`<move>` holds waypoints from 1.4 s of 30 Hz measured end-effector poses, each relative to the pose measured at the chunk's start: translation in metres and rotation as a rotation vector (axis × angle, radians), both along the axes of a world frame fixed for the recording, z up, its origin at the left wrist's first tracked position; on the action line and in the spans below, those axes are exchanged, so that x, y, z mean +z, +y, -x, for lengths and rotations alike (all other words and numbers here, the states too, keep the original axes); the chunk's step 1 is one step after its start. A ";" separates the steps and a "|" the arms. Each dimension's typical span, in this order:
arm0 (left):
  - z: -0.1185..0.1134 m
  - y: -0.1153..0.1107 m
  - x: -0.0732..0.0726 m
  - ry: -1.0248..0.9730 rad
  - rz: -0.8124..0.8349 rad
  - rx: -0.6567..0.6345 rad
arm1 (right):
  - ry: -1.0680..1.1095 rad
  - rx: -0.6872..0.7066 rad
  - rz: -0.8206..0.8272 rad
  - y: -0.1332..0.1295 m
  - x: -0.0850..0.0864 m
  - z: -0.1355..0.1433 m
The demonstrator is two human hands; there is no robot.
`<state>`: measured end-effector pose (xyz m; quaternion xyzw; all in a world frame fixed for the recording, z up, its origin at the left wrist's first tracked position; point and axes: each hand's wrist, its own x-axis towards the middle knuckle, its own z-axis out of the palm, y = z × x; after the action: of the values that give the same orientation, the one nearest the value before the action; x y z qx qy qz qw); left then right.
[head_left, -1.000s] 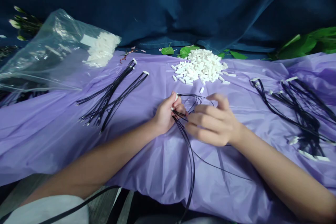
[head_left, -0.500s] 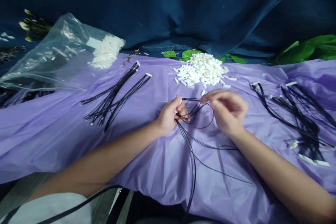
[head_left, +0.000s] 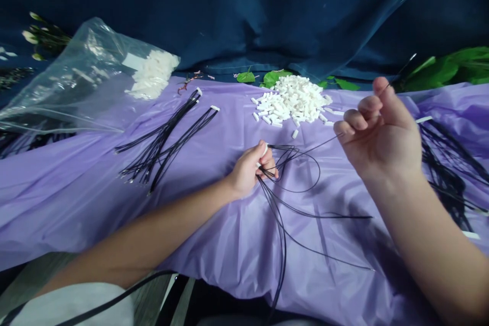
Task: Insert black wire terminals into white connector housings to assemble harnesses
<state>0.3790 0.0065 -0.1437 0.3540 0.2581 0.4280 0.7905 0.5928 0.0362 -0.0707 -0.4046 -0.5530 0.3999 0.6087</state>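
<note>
My left hand (head_left: 252, 169) is closed around white plastic connectors (head_left: 265, 150) with a bunch of thin black wires (head_left: 280, 224) running out of them. Most of these wires loop to the right or hang down over the purple sheet. Raised at the right, my right hand (head_left: 382, 132) pinches one black wire (head_left: 321, 142) between thumb and fingers. That wire stretches from the bunch up to the hand, and its metal-tipped end (head_left: 412, 57) sticks out past the thumb. The connectors are partly covered by my left fingers.
A heap of small white connectors (head_left: 296, 99) lies at the back middle. Wire bundles with connectors (head_left: 164, 132) rest at left, and more black bundles (head_left: 446, 178) at right. A clear plastic bag (head_left: 87, 76) holds white pieces. Green leaves (head_left: 454, 69) lie along the dark blue curtain (head_left: 191, 10).
My right hand has moved up and to the right, away from the left hand, drawing one wire out from the bunch. My left hand has stayed almost in place.
</note>
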 end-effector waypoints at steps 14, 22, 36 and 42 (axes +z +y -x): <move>-0.003 -0.005 -0.004 0.071 -0.100 0.107 | -1.063 -0.126 -0.415 -0.054 -0.019 0.056; -0.003 -0.010 -0.001 0.069 -0.153 0.116 | -1.021 -0.125 -0.415 -0.051 -0.026 0.055; -0.003 -0.010 0.000 0.043 -0.163 0.117 | -1.040 -0.186 -0.397 -0.051 -0.028 0.055; -0.003 -0.011 0.000 0.053 -0.151 0.112 | -1.059 -0.203 -0.377 -0.052 -0.028 0.058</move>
<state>0.3820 -0.0046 -0.1435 0.4089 0.2651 0.4803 0.7293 0.5348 -0.0158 -0.0989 -0.4852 -0.8028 -0.0236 0.3458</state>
